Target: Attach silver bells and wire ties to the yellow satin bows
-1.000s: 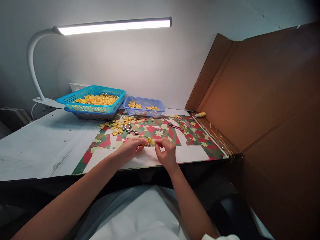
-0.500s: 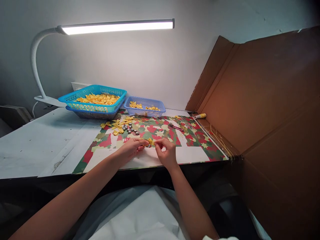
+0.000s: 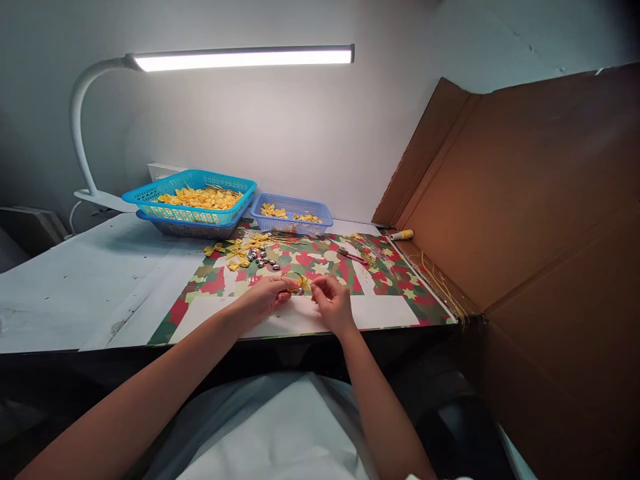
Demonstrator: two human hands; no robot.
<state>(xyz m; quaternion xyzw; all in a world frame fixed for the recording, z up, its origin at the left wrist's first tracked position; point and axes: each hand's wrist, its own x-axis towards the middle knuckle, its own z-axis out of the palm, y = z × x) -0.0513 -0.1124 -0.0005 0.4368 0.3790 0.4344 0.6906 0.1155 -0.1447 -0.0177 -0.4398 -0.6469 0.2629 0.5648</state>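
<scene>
My left hand [image 3: 267, 297] is closed in a pinch on a yellow ribbon bow [image 3: 305, 285], just above the front part of the table. A small silver bell [image 3: 300, 291] hangs at the bow, and a thin gold cord [image 3: 295, 274] arcs over it in a loop. Close by on the right, my right hand [image 3: 334, 303] has thumb and forefinger pressed together beside the bow; what lies between those fingertips is hidden. Beyond my left hand lie several loose yellow bows [image 3: 236, 252] and a cluster of silver bells [image 3: 263, 257].
A turquoise basket [image 3: 190, 212] of yellow bows sits on a blue one at the back left, beside a smaller blue basket [image 3: 293, 225]. Red-handled snips [image 3: 353, 256] lie on the patterned sheet [image 3: 320, 253]. A cardboard sheet [image 3: 525, 187] stands at right; a lamp [image 3: 245, 59] shines above.
The gold cord now stands up in an open loop above the bow. My right fingertips have shifted slightly right, away from the bow. The left hand keeps its pinch.
</scene>
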